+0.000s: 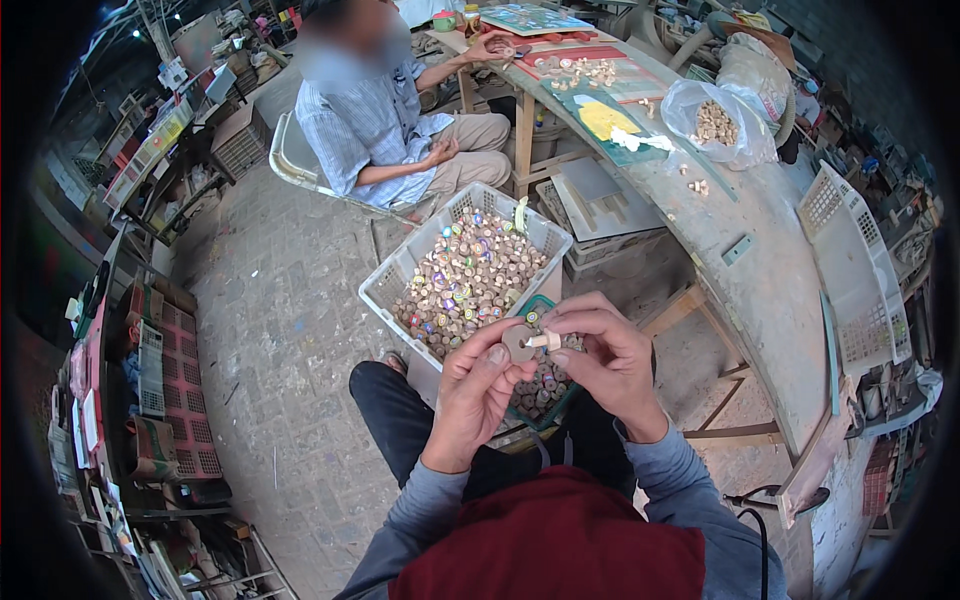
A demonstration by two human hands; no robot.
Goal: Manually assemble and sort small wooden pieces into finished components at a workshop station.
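My left hand (pixel 477 378) pinches a round, flat brown disc (pixel 517 343) with a hole in its middle. Between the fingertips of my right hand (pixel 608 355) is a small pale wooden peg (pixel 545 341), its narrow end pointing at the disc's hole. Whether the tip is inside the hole I cannot tell. Below both hands a green basket (pixel 541 303) of small round discs sits at my lap, partly hidden by the hands. Just beyond stands a white plastic crate (pixel 375 290) heaped with small wooden pieces, some with coloured tops.
A long worktable (pixel 735 275) curves along the right, bearing a clear bag (pixel 715 122) of wooden pieces, loose pegs and a yellow patch. Another person (pixel 360 130) sits at its far end on a pale chair. A white crate (pixel 855 265) leans at the right; shelves (pixel 165 395) line the left.
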